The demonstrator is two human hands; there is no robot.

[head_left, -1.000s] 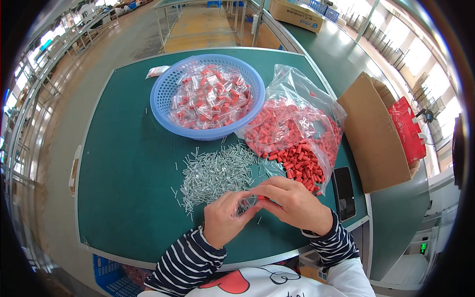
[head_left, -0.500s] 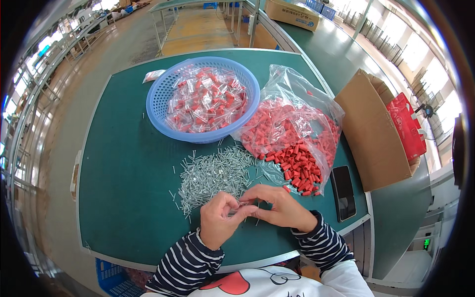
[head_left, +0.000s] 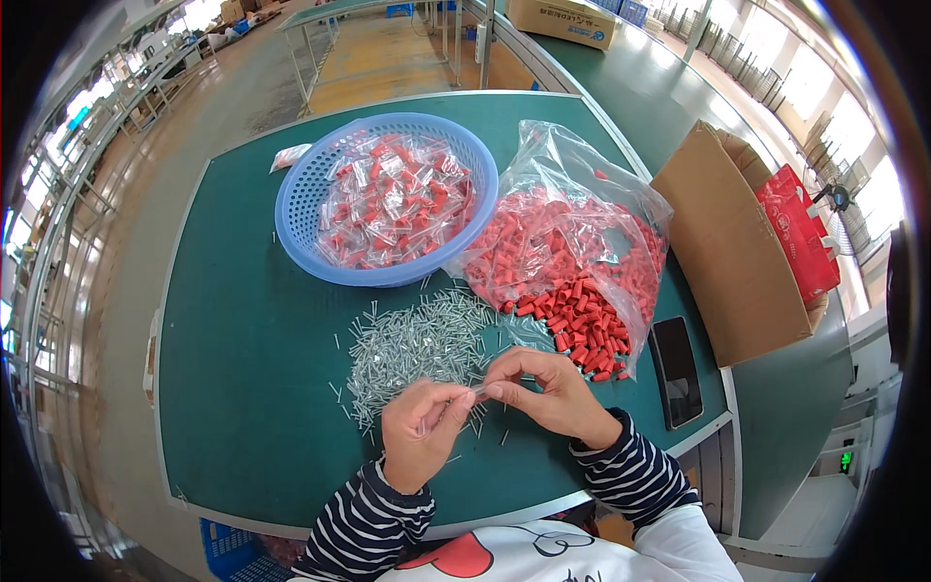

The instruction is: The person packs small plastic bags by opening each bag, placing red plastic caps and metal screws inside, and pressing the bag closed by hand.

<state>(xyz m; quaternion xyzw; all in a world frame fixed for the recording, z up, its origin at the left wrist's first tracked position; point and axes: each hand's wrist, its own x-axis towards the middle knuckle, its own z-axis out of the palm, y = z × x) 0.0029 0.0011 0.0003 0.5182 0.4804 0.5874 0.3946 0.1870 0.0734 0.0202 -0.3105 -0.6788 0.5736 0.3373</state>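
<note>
My left hand (head_left: 419, 432) and my right hand (head_left: 551, 396) meet near the front of the green table. Between their fingertips they pinch a small clear plastic bag (head_left: 479, 390); my fingers hide most of it, so its contents cannot be made out. Just beyond my hands lies a heap of small silver screws (head_left: 412, 349). Red plastic caps (head_left: 592, 335) spill from the mouth of a large clear bag (head_left: 548, 160) at the right. Behind the screws stands a round blue basket (head_left: 388, 275), holding many small clear packets (head_left: 398, 199) with red pieces inside.
A black phone (head_left: 676, 373) lies at the table's right edge. Past it stands an open cardboard box (head_left: 732, 262) with a red bag (head_left: 797, 233) beside it. A small packet (head_left: 289, 157) sits left of the basket. A blue crate (head_left: 233, 553) is below the front edge.
My hands have drawn slightly apart, the left shifting a little left, and the clear bag shows more between the fingertips. The whole view has shifted slightly.
</note>
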